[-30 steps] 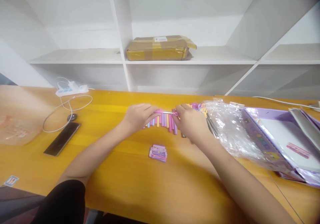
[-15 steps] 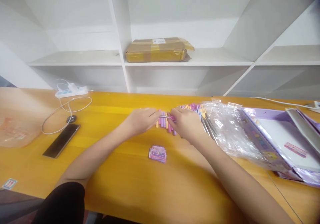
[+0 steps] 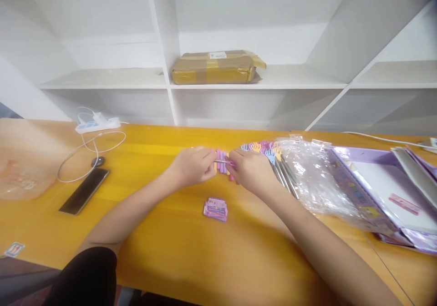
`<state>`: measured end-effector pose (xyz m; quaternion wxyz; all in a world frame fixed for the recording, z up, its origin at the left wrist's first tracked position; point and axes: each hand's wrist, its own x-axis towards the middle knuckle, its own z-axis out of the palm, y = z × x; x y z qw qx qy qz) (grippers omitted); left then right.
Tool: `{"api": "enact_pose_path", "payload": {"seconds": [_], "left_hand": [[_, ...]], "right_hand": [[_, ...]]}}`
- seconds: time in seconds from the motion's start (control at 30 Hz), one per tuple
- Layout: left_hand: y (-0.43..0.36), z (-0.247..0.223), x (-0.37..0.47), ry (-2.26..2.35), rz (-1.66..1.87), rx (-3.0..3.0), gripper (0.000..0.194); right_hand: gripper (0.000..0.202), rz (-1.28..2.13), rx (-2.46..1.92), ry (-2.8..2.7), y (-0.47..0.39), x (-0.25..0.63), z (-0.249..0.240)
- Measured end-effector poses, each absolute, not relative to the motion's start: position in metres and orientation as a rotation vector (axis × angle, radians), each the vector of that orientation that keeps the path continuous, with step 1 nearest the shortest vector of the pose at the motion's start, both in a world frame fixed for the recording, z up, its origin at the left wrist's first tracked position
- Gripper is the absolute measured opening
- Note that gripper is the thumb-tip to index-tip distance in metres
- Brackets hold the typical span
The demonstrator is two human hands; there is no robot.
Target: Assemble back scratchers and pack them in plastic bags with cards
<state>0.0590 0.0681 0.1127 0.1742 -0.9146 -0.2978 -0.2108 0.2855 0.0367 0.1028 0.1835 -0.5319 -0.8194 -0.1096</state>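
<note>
A thin silver rod with a pink end stretches between my hands over the table. My left hand pinches its left end, and my right hand has closed fingers on the pink end at the right. Below the rod lies a row of pastel sticks in pink, purple and yellow, partly covered by my hands. Just beyond my right hand several silver rods with coloured, loop-like tops lie side by side. A small stack of pink and purple cards rests nearer to me.
Clear plastic bags and an open purple box occupy the right side. At left are a phone, a black mouse-like object, a cable and a power strip. A taped parcel sits on the shelf behind.
My right hand has shifted slightly left, and more of the loop-topped rods shows beside it. The left hand's fingers have curled a little around the rod's end.
</note>
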Motion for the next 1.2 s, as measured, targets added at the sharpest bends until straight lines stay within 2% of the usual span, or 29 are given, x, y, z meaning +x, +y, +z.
{"api": "enact_pose_path", "payload": {"seconds": [0.4,0.9,1.2], "left_hand": [[0.065,0.108,0.061,-0.922,-0.569,-2.585,0.011],[0.061,0.11,0.066,-0.963,-0.615,-2.482,0.013],[0.084,0.126,0.04,-1.02,-0.683,-2.354,0.014]], "right_hand": [[0.028,-0.44,-1.371,-2.284,0.032,0.282,0.101],[0.024,-0.408,-1.401,-2.329,0.038,0.289,0.102],[0.031,-0.514,-1.444,-2.228,0.048,0.324,0.117]]}}
